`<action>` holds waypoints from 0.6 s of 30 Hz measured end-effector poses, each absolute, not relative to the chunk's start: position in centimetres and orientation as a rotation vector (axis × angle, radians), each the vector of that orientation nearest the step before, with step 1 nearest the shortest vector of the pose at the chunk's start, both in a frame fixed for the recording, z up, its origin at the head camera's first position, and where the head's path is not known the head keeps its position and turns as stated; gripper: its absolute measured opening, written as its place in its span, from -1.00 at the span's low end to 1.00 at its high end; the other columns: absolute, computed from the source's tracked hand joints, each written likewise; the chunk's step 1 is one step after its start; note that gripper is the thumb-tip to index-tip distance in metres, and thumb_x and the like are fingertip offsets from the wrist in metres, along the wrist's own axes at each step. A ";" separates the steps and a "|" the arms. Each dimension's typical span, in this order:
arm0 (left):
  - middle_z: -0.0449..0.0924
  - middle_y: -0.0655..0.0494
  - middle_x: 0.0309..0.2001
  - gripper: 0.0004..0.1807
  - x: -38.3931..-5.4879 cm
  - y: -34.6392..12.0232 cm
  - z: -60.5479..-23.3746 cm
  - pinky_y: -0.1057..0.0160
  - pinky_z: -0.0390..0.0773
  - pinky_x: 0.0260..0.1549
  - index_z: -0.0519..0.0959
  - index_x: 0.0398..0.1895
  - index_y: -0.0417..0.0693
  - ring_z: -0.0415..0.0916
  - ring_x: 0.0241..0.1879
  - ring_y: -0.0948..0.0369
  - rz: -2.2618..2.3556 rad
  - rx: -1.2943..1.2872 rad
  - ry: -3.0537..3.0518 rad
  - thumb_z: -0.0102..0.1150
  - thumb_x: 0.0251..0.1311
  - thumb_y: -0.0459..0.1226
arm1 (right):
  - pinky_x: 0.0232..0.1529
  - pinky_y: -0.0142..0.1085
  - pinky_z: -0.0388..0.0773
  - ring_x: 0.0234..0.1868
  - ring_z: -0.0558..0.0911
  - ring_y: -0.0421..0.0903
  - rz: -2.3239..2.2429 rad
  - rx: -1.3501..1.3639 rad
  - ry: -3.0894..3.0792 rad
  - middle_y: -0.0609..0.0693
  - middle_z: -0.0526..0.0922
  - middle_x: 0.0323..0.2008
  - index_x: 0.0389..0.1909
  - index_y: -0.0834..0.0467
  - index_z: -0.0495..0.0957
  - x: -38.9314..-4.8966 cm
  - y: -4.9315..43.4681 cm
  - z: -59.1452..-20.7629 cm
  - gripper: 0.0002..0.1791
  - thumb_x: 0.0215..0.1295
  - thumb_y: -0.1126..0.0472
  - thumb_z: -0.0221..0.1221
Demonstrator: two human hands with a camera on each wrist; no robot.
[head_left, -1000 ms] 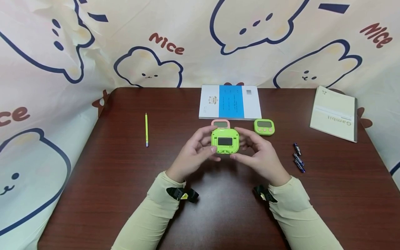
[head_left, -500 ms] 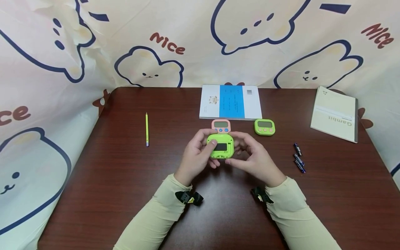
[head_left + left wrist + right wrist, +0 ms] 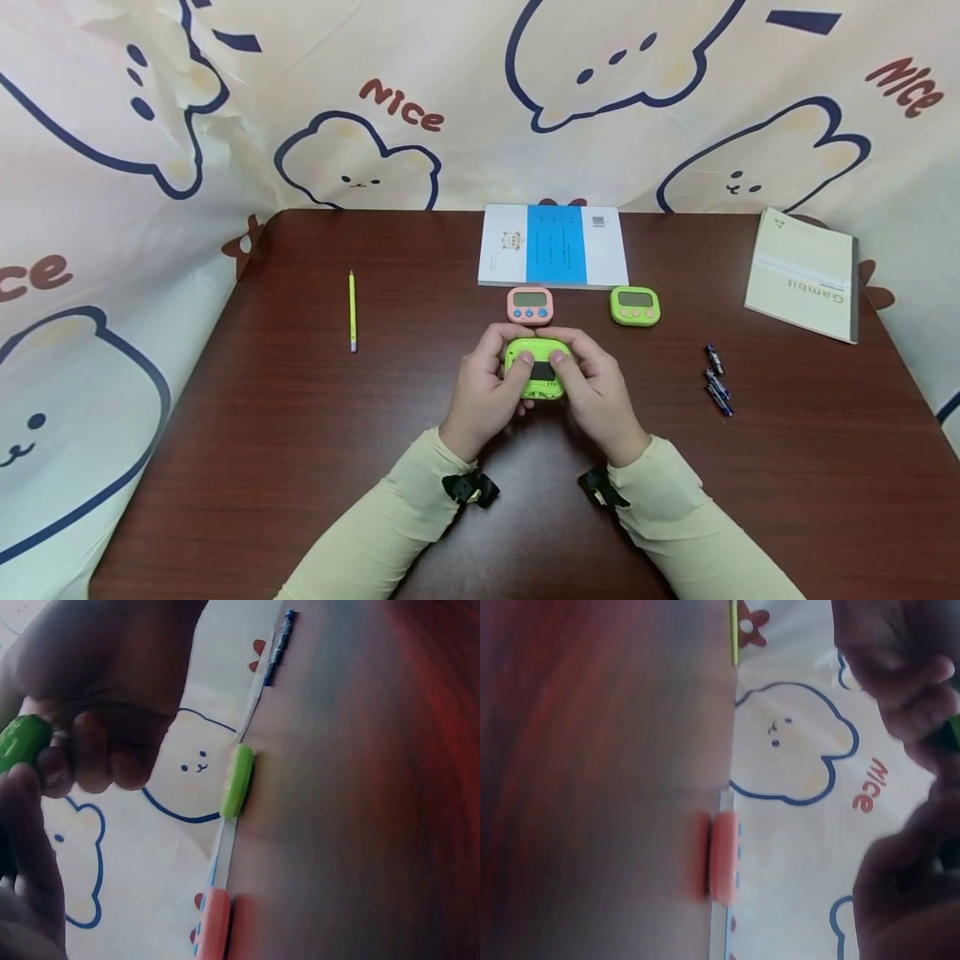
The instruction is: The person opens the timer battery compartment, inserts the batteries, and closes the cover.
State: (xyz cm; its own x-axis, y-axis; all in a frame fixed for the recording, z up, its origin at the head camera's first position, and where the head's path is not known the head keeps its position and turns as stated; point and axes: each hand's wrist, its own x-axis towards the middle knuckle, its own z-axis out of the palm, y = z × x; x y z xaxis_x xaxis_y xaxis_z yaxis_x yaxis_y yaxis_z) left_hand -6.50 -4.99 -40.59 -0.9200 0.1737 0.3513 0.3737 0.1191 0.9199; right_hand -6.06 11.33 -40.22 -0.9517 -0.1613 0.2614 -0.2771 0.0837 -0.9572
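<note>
Above the glossy dark reddish-brown surface (image 3: 442, 550) with its streaked wood grain, a lime-green rounded-square device with a smooth, plastic-looking shell (image 3: 542, 372) is held between two hands, near the front of a small pink device. Its upturned face carries a dark rectangular panel, with small moulded details along the edge nearest the person. The left hand (image 3: 483, 387) grasps its left side, thumb laid over the face and index finger bent along the far rim; the right hand (image 3: 598, 387) grips the opposite side in much the same way, thumb tip beside the dark panel. Both wrists wear black straps (image 3: 470, 489) below soft, creased pale-yellow sleeves (image 3: 375, 525). Just beyond the fingers lies that small pink rounded slab with a grey screen and three blue buttons (image 3: 530, 306); to its right, apart from it, rests a matching green slab with pink buttons (image 3: 635, 306). Behind them a flat white book with a broad blue band (image 3: 555, 244) lies near the back edge. Slim dark-blue cylinders (image 3: 717, 385) lie clustered at the right, below a pale notebook lettered "Gambit" (image 3: 799, 275). Far left lies a thin, straight yellow-green pencil (image 3: 352, 310). Wrinkled cream fabric printed with navy-outlined animals (image 3: 472, 92) hangs behind.
</note>
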 end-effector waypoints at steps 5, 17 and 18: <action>0.63 0.05 -0.40 -0.79 -6.4 -4.7 -41.2 0.33 0.51 -0.55 0.49 0.00 -0.12 0.48 -0.53 0.29 -1.613 -0.570 -2.255 0.01 0.35 -0.32 | -0.39 -0.38 0.59 -0.34 0.59 -0.14 1.950 0.359 -2.205 0.10 0.67 -0.13 0.04 0.22 0.63 -5.6 10.5 -40.6 -0.74 0.47 0.38 0.04; 0.69 -0.06 -0.32 -0.83 -6.5 -4.5 -41.3 0.31 0.52 -0.52 0.51 -0.04 -0.14 0.52 -0.50 0.25 -1.630 -0.551 -2.240 0.03 0.38 -0.30 | -0.44 -0.43 0.58 -0.38 0.59 -0.16 1.906 0.271 -2.148 0.14 0.71 -0.20 -0.05 0.18 0.69 -5.5 9.9 -41.4 -0.76 0.42 0.40 0.09; 0.69 -0.04 -0.34 -0.83 -6.5 -4.5 -41.3 0.31 0.51 -0.52 0.51 -0.04 -0.15 0.51 -0.50 0.26 -1.631 -0.549 -2.243 0.03 0.39 -0.30 | -0.44 -0.42 0.58 -0.38 0.59 -0.16 1.907 0.267 -2.151 0.14 0.71 -0.20 -0.05 0.18 0.69 -5.5 9.9 -41.4 -0.76 0.42 0.39 0.09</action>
